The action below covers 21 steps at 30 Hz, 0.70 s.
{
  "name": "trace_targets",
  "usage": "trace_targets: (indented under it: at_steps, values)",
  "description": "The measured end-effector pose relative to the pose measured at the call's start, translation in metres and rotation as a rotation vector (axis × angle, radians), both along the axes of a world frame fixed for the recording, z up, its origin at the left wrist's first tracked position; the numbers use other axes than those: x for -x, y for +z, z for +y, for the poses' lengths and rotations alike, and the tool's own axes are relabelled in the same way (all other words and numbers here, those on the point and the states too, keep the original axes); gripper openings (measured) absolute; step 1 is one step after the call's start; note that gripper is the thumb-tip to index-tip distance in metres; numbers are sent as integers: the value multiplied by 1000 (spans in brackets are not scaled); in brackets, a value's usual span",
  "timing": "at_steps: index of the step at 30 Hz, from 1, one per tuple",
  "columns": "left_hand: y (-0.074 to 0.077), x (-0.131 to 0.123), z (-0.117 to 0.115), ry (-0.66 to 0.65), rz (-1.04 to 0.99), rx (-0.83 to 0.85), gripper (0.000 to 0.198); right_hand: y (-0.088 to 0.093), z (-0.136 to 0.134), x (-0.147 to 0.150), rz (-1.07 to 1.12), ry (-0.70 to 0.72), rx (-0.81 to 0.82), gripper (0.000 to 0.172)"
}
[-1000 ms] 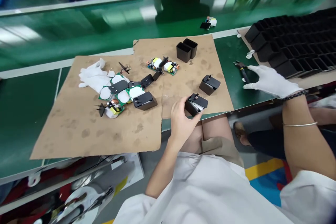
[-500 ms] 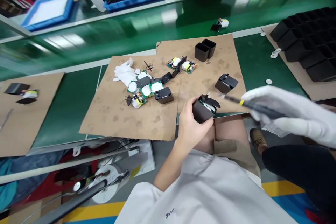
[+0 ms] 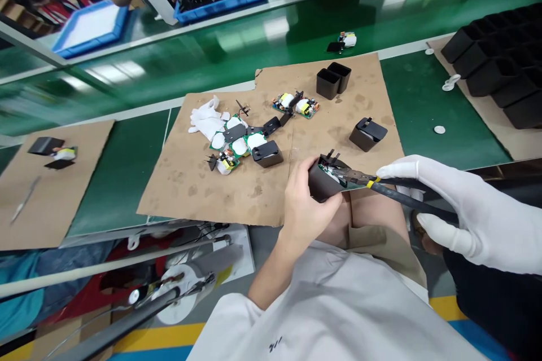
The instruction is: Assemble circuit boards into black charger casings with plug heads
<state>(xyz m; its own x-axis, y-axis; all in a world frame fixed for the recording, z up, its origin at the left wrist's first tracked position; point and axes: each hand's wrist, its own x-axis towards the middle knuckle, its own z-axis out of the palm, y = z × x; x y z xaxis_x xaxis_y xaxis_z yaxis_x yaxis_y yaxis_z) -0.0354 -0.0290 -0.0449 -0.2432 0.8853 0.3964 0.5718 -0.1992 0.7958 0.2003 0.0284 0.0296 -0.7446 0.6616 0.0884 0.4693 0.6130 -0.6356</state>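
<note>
My bare left hand [image 3: 307,211] is wrapped round a black charger case [image 3: 322,183], its open end tilted up with a green circuit board and black prongs showing. In a white glove, my right hand [image 3: 461,208] grips long-nose pliers [image 3: 406,194] by their black handles, which are spread apart. The jaws are at the opening of the case, over or on its inner parts; what they pinch is unclear. Just beyond lies another black case [image 3: 367,135] with its cover on. Left of my hand sits one more closed black case [image 3: 267,154].
Stained cardboard [image 3: 190,192] covers the green bench, bearing circuit boards [image 3: 296,104], a white glove [image 3: 206,117] and two open black cases [image 3: 333,80]. Several black cases [image 3: 503,56] stand at right. Behind a green conveyor [image 3: 237,36], a blue bin [image 3: 220,3] holds black parts near a person's hand.
My right hand has brought the pliers leftward to the case's opening, and their handles have spread. A circuit board on the conveyor has shifted left. My left hand still holds the case.
</note>
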Motion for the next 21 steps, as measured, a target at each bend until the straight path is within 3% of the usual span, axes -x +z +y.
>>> trace_targets:
  at_steps: [3, 10, 21]
  values:
    - [1, 0, 1, -4, 20, -7, 58, 0, 2, -2, -12, 17, -52, 45]
    - [3, 1, 1, -36, 42, 16, 58, -3, 3, -11, 6, 33, 7, 46]
    - [3, 1, 0, -5, 134, -2, 57, -1, -1, -3, -43, 16, -137, 47]
